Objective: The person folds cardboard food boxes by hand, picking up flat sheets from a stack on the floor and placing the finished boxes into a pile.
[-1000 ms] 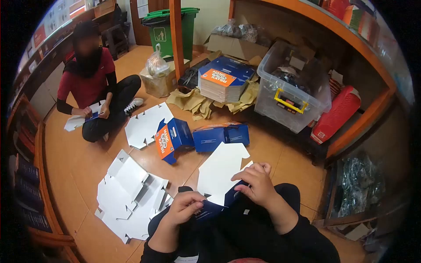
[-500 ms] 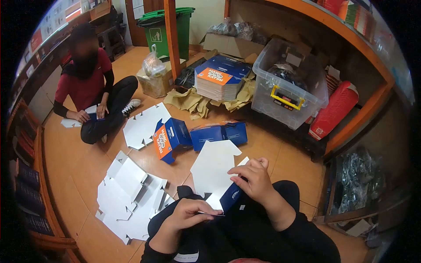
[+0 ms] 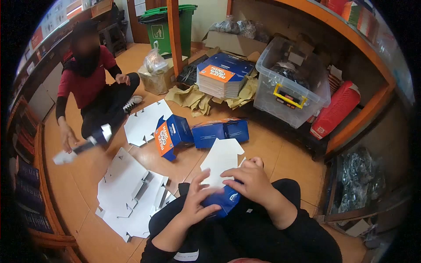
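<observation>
A partly folded cardboard box [image 3: 222, 158] stands over my lap, its white inner side facing up and a blue printed panel [image 3: 229, 200] toward me. My right hand [image 3: 252, 180] pinches the box near its right edge, fingers curled over the fold. At the box's left side my left hand [image 3: 197, 204] is open, with thumb and fingers apart and slightly blurred, against or just over the blue panel. Just beyond are two folded blue and orange boxes, one upright box [image 3: 173, 135] and one lying box [image 3: 221, 133].
Flat white box blanks [image 3: 120, 193] lie on the floor at my left, with another blank [image 3: 147, 122] farther off. A seated person [image 3: 90, 83] moves a blurred box piece. A stack of printed blanks [image 3: 221, 79] and a clear plastic bin [image 3: 280, 105] stand ahead.
My left hand has let go of the box's lower edge and spread its fingers. The blue panel has folded up and inward. The other person has swung a box piece out to the side.
</observation>
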`<action>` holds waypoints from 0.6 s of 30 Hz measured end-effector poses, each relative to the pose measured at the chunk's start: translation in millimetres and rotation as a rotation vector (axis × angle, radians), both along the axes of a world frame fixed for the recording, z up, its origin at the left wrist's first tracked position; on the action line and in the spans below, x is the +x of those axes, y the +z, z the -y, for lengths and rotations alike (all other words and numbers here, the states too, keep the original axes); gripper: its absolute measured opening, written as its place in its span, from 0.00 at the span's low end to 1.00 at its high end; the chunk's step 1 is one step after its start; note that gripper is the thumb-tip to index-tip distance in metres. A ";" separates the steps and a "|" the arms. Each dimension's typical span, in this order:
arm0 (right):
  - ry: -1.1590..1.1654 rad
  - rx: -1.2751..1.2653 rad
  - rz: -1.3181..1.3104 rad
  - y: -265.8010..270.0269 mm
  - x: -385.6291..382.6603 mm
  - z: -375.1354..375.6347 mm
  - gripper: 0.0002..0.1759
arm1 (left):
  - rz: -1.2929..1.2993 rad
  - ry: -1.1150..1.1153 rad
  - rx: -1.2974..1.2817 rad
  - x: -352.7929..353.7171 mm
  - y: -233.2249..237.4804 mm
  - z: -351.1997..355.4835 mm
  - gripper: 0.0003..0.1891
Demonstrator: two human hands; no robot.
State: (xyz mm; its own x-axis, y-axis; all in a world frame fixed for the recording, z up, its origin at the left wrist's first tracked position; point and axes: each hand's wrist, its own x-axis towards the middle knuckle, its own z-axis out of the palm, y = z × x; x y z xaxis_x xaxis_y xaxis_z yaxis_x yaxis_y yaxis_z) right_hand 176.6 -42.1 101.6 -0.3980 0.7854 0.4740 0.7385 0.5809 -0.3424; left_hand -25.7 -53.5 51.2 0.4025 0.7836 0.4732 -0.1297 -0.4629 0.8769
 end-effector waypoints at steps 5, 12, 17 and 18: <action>0.248 0.031 -0.027 -2.3 -14.2 10.9 0.13 | -0.010 -0.531 -0.552 -1.1 -27.2 -4.4 0.26; 0.050 -0.050 -0.507 7.3 2.4 9.3 0.17 | -0.082 -0.254 -0.663 -3.0 -28.5 -7.2 0.12; 0.265 -0.523 -0.340 -25.5 20.3 2.8 0.17 | -0.173 -0.307 -0.533 -5.3 -34.7 -9.4 0.13; 0.321 -0.592 -0.377 -24.0 20.5 4.8 0.17 | -0.226 -0.326 -0.532 -5.7 -33.6 -9.8 0.14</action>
